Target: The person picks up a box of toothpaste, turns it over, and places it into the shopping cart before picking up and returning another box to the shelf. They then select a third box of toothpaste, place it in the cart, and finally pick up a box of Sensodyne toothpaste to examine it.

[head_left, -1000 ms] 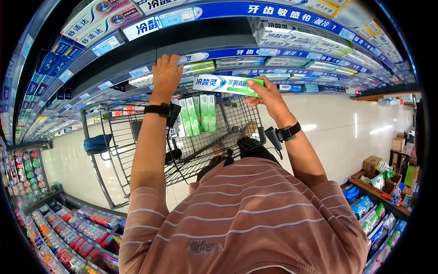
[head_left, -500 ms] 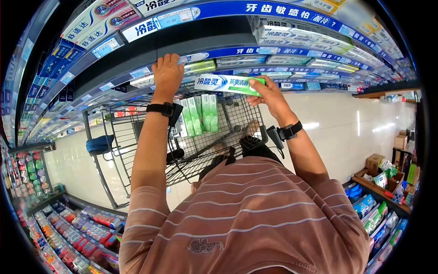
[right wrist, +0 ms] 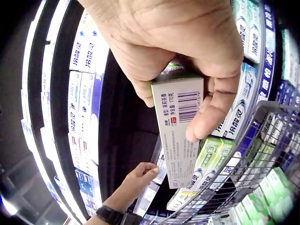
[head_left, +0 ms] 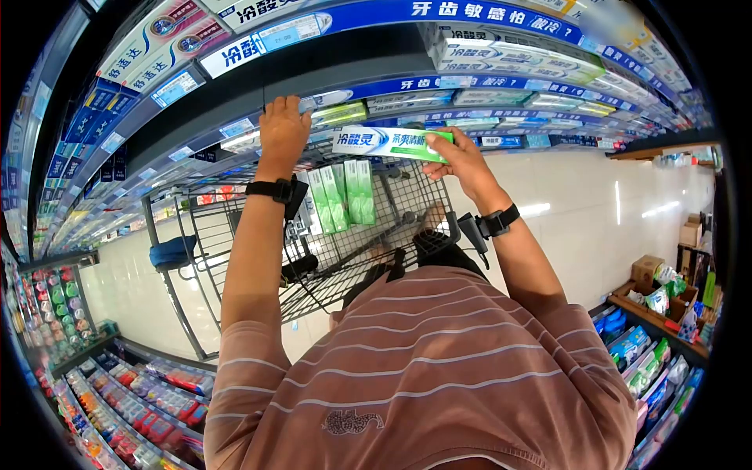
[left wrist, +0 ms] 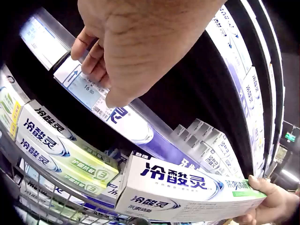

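Toothpaste box (head_left: 376, 143), gripped by our right hand (head_left: 464, 163), hangs above the shopping cart's (head_left: 450, 229) far side; beyond the cart, our left hand (head_left: 283, 135) rests loose-fingered at a price label (left wrist: 89, 89). We're probably checking it; cart-loading likely calls for lowering the box.

Boxes (head_left: 359, 192) in cart (head_left: 452, 227) beside shelf (head_left: 337, 66)

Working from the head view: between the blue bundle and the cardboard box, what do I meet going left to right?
Blue bundle → left hand → held toothpaste box → right hand → cardboard box.
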### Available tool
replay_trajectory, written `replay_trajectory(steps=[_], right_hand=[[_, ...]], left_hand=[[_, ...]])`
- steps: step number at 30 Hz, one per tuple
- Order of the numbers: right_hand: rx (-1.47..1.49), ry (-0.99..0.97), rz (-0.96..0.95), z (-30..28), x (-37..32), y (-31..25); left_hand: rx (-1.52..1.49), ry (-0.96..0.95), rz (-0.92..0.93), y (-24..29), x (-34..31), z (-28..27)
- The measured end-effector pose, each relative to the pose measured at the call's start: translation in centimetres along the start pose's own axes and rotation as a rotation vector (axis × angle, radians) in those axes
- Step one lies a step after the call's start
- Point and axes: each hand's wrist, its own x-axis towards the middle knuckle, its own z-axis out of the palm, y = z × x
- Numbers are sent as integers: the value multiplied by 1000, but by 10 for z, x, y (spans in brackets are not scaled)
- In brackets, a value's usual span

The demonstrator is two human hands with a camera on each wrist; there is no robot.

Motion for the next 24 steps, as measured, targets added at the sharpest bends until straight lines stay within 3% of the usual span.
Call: replay_trajectory(steps=[15,24], right_hand=[[6,-15,38,4,-1,1],[-19,-29,39,4,1,3]], left_hand=[[46,-162,-34,34,17,-1],[-43,-51,60,45,11,4]])
